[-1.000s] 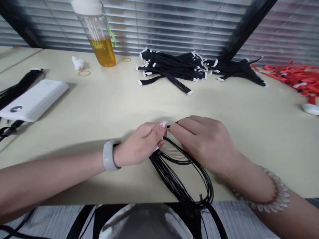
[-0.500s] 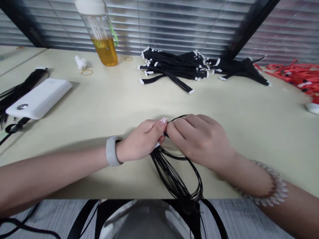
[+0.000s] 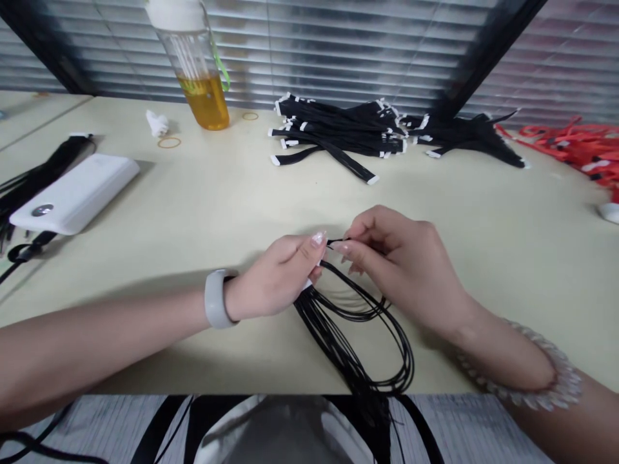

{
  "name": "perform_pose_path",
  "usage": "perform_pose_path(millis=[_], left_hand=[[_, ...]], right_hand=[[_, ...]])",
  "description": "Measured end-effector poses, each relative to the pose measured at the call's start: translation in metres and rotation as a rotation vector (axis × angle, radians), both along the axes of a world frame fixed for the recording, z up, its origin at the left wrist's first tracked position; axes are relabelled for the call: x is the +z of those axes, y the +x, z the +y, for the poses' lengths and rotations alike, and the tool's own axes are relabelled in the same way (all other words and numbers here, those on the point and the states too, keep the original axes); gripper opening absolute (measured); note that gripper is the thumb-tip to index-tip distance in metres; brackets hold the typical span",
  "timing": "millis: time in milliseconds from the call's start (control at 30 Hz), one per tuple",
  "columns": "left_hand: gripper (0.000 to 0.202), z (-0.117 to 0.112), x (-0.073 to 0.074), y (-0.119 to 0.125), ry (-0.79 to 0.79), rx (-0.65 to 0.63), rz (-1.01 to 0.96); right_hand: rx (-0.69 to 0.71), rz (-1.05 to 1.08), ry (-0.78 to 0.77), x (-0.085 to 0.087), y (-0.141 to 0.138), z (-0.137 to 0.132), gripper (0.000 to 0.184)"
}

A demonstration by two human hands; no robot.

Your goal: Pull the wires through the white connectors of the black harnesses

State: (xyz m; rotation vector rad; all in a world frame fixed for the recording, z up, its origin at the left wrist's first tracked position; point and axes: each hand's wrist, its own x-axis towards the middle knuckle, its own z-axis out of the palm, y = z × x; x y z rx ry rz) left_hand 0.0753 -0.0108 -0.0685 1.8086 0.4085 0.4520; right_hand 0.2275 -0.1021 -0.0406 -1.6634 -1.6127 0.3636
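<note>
My left hand (image 3: 278,278), with a pale band on its wrist, grips the top of a bundle of thin black cords (image 3: 338,335) near the table's front edge. The cords loop down and hang over the edge toward my lap. My right hand (image 3: 401,264), a beaded bracelet on its wrist, pinches one cord end right beside the left thumb, with the other fingers lifted.
A heap of black straps with white ends (image 3: 348,129) lies at the back, red straps (image 3: 575,151) at the far right. A bottle of yellow liquid (image 3: 200,71), rubber bands (image 3: 169,142) and a white power bank (image 3: 72,193) stand on the left of the beige table (image 3: 483,219).
My right hand has lifted and opened its fingers, now pinching a single cord end instead of covering the bundle. The cord loop has spread wider to the right. The left hand has stayed put.
</note>
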Motion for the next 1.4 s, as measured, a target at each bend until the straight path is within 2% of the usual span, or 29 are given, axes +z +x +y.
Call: perform_pose_path(millis=[133, 300, 600, 700, 900, 1033, 1133, 1267, 1400], left_hand=[[0.049, -0.002, -0.001, -0.001, -0.019, -0.035, -0.045], [0.048, -0.003, -0.002, -0.002, -0.083, -0.029, -0.077], [0.047, -0.001, -0.002, 0.002, -0.124, -0.041, -0.063], [0.049, -0.001, -0.002, 0.001, -0.122, -0.039, -0.041], [0.051, 0.001, 0.002, 0.002, -0.148, -0.045, -0.045], [0.05, 0.002, 0.007, 0.004, -0.134, -0.046, -0.025], [0.049, 0.003, 0.005, 0.005, -0.174, -0.03, -0.042], [0.052, 0.005, 0.0, 0.003, -0.186, 0.012, -0.035], [0.047, 0.005, 0.001, 0.001, -0.132, -0.014, -0.058]], right_hand=[[-0.057, 0.233, -0.06, -0.005, -0.005, -0.001, 0.022], [-0.088, 0.473, -0.099, -0.007, -0.013, -0.001, 0.025], [-0.052, 0.627, -0.1, -0.019, -0.021, 0.006, 0.033], [-0.043, 0.582, -0.09, -0.024, -0.02, 0.008, 0.034], [-0.075, 0.19, 0.112, -0.033, -0.02, 0.015, 0.025], [0.033, 0.293, 0.049, -0.033, -0.016, 0.016, 0.029], [0.056, 0.354, 0.013, -0.026, -0.01, 0.012, 0.032], [0.054, 0.313, 0.035, -0.019, -0.004, 0.004, 0.028], [0.098, 0.235, 0.022, -0.015, 0.0, 0.0, 0.03]])
